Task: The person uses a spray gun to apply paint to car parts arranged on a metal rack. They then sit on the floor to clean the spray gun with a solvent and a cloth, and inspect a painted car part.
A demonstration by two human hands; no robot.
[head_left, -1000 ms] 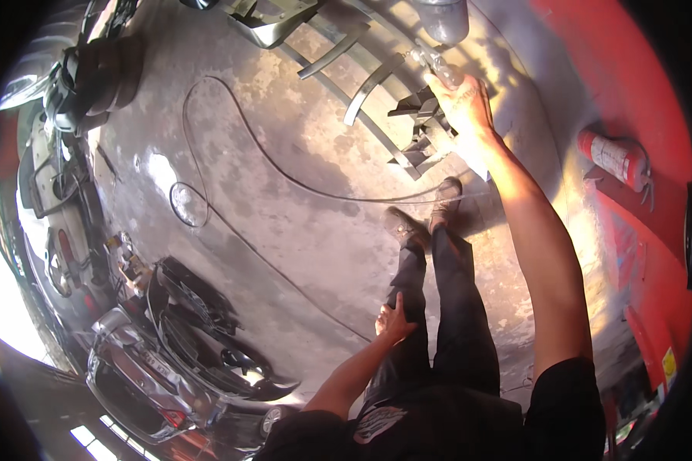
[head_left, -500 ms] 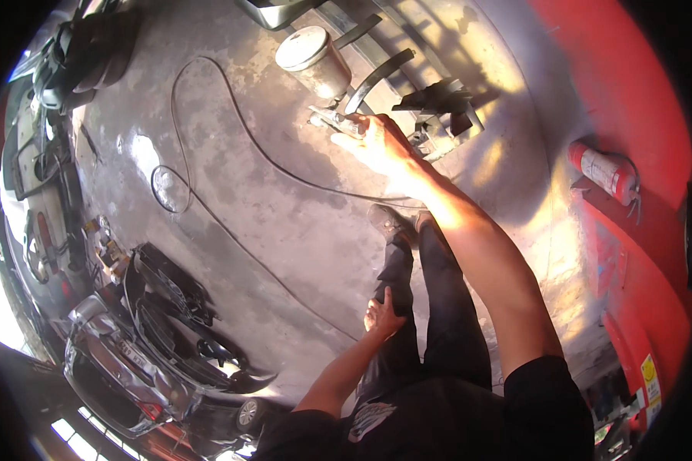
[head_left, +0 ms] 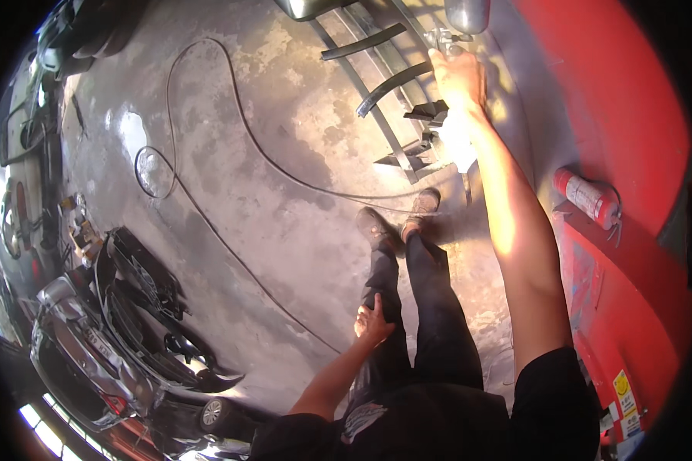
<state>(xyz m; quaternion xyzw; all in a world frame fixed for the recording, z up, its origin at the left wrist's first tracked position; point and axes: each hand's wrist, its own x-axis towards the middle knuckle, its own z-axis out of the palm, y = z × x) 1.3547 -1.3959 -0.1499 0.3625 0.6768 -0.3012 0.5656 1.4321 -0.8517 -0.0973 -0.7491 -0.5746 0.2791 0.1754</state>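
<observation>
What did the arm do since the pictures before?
The right hand stays stretched out over the metal frame on the floor, now resting on a small metal part at its far end. Whether it grips it is unclear. The left hand stays on the thigh, and the cable and red cylinder lie as before.

Stained concrete floor (head_left: 284, 192) carries a black cable (head_left: 231, 146) and metal frame (head_left: 392, 115).
</observation>
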